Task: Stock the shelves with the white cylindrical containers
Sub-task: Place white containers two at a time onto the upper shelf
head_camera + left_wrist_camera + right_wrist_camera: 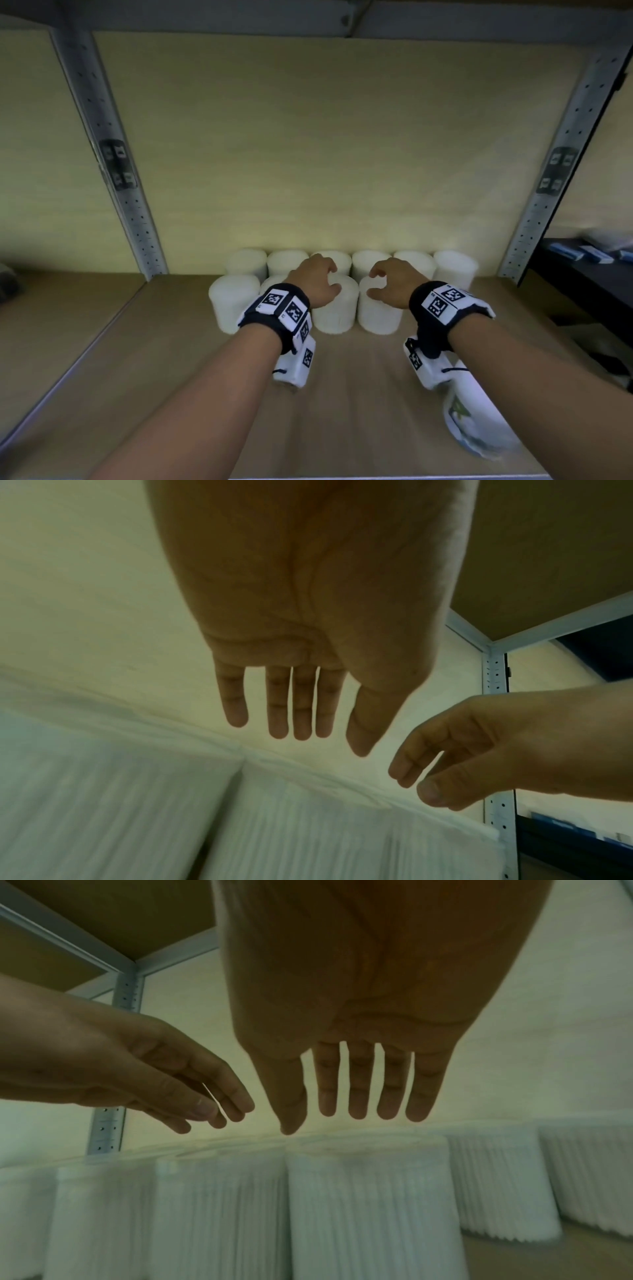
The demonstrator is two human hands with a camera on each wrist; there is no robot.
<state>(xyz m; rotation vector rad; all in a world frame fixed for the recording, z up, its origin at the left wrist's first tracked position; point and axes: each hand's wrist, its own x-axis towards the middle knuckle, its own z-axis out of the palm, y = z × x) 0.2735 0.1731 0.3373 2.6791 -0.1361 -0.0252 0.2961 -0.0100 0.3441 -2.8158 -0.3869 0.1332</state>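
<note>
White cylindrical containers stand in two rows at the back of the wooden shelf (164,383). The back row (455,267) holds several, and the front row starts at the left (233,301). My left hand (334,278) hovers over one front container (334,315), fingers loosely spread and holding nothing. My right hand (373,284) hovers the same way over the neighbouring container (378,317). In the left wrist view the left hand (325,739) shows straight fingers above ribbed containers (342,831). The right hand (342,1121) is likewise empty above the containers (369,1204).
Grey perforated uprights (113,164) (555,171) frame the bay, with a pale wall behind and a shelf board overhead. A white bag with green print (479,421) lies on the shelf at the front right. A dark shelf with blue packs (596,255) is further right.
</note>
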